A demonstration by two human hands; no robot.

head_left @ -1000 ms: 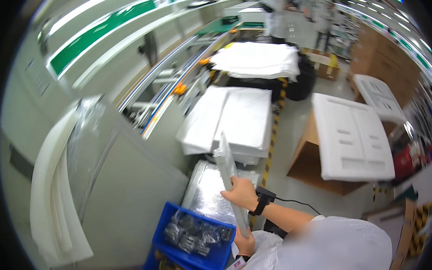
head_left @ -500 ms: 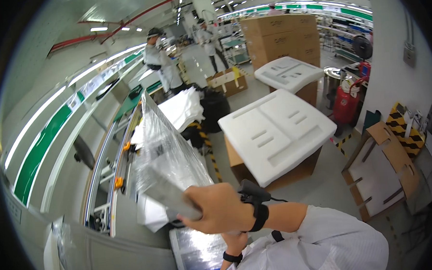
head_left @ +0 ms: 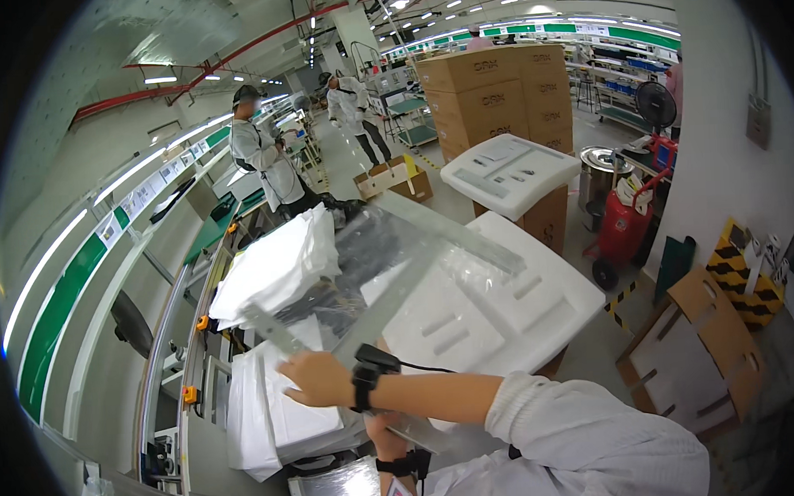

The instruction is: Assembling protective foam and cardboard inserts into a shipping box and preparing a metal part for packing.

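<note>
A large see-through panel with pale grey bars along its edges [head_left: 399, 303] is tilted in front of me, over a white foam tray [head_left: 550, 299] and a stack of white sheets. Clear film seems to span it, and the tray shows through. My right hand [head_left: 321, 380] is closed at its near left corner, the forearm crossing from the right. Below that forearm, my left hand [head_left: 386, 437] is closed at the panel's near edge, its fingertips partly hidden. Both wrists wear black straps; a small black device sits on the right one.
White wrapped sheets [head_left: 278, 266] lie stacked beside a conveyor rail [head_left: 166, 347] at left. A second foam tray [head_left: 511, 174] rests on a carton. Behind are stacked cartons [head_left: 475, 103] and two people. At right stand a red extinguisher [head_left: 625, 225] and an opened carton [head_left: 698, 350].
The panel has swung from nearly edge-on at the left to a broad slant reaching right across the foam tray. My right hand has moved left in the picture, and the view has shifted.
</note>
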